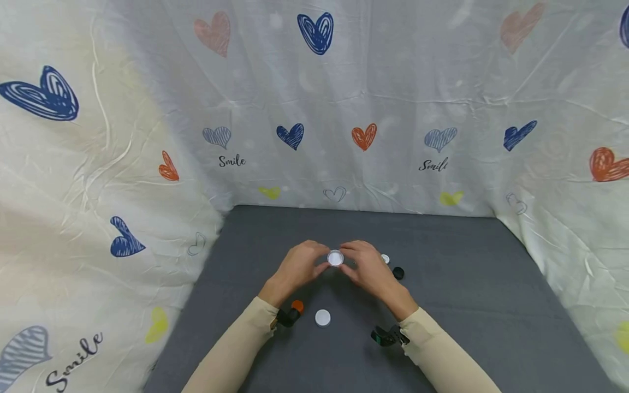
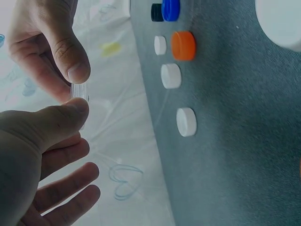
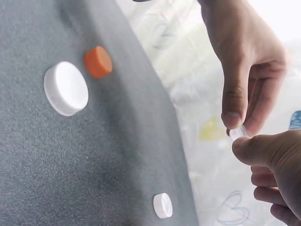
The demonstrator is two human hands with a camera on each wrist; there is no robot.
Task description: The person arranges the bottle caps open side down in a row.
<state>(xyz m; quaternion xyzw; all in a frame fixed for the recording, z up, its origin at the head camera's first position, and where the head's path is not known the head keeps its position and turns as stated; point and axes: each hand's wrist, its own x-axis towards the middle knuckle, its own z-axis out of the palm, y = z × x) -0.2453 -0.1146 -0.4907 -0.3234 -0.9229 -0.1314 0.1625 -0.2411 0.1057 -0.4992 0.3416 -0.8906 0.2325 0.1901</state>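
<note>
A small round cap (image 1: 336, 258), clear with ridged sides, is held up between both hands over the grey table. My left hand (image 1: 300, 266) pinches its left edge between thumb and fingers. Opposite, the right hand (image 1: 367, 266) grips the right edge in the same way. The left wrist view shows the cap's ridged side (image 2: 79, 91) between the two thumbs, with the left hand's other fingers spread loosely below. Seen from the right wrist, the cap (image 3: 238, 132) is partly covered by both thumbs.
A large white cap (image 1: 322, 317) and an orange cap (image 1: 297, 305) lie nearer the body. Beyond the right hand are a white cap (image 1: 385, 258) and a black one (image 1: 398, 273). A blue cap (image 2: 170, 9) and another orange cap (image 2: 183, 45) show too. Heart-printed cloth (image 1: 314, 98) surrounds the table.
</note>
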